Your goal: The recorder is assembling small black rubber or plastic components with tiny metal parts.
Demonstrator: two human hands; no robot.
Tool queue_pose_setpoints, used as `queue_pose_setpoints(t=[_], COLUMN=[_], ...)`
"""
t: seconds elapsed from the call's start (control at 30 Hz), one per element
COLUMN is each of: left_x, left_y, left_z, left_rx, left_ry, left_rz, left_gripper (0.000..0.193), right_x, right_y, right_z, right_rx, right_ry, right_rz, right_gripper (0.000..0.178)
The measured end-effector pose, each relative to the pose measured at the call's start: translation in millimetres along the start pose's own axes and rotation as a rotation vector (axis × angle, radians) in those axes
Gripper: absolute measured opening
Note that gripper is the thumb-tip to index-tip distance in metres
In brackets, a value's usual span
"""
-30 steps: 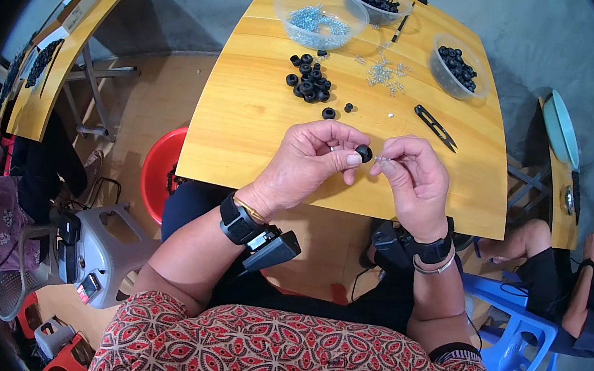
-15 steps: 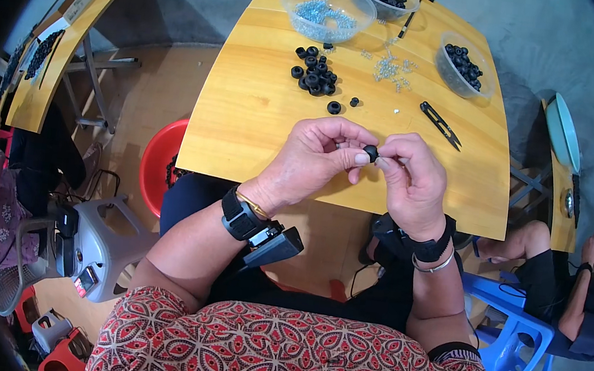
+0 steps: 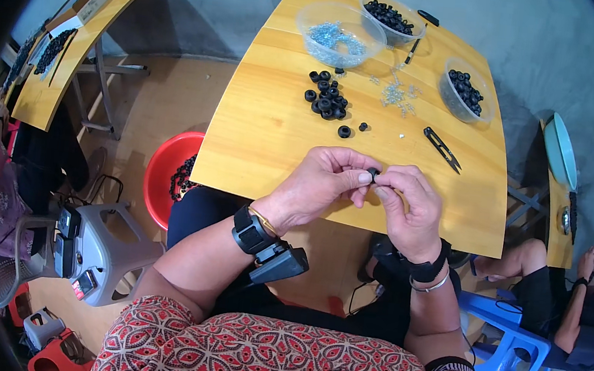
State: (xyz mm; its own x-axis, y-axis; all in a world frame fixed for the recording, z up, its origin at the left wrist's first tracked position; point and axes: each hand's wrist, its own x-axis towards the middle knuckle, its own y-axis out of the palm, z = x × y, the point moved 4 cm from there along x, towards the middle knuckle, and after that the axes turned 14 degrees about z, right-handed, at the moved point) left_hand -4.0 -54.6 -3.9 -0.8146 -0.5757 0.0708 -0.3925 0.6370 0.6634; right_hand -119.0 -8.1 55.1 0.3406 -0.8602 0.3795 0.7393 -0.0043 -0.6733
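Abv tbl (image 3: 258,141), L hand (image 3: 315,182) clamped on blk bead (image 3: 373,172), R hand (image 3: 414,206) up agst it, grip unclear.

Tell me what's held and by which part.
A black bead, by its left side, in the grip of the left hand; for the right hand, unclear.

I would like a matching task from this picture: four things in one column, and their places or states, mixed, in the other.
1. Left hand
2. Snips
3. Red basin
4. Light blue beads

A. Inside a clear bowl
B. Left of the table, lower than its top
C. Pinching a black bead
D. Lying on the right part of the table

Pairs: 1-C, 2-D, 3-B, 4-A
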Motion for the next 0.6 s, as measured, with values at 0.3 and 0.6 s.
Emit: queue_pose_setpoints(t=[0.3, 0.6], left_x=[-2.1, -2.3], left_y=[-5.3, -12.3], left_z=[2.0, 3.9], left_rx=[-0.133, -0.251], left_ry=[0.039, 0.13], left_rz=[0.02, 0.072], left_gripper=[0.014, 0.014], right_x=[42.3, 80.5], right_y=[-12.0, 9.0], right_z=[-47.1, -77.7], right_rx=[0.011, -0.274], right_ry=[0.266, 0.17], right_rz=[0.236, 0.516], right_gripper=[0.011, 0.014])
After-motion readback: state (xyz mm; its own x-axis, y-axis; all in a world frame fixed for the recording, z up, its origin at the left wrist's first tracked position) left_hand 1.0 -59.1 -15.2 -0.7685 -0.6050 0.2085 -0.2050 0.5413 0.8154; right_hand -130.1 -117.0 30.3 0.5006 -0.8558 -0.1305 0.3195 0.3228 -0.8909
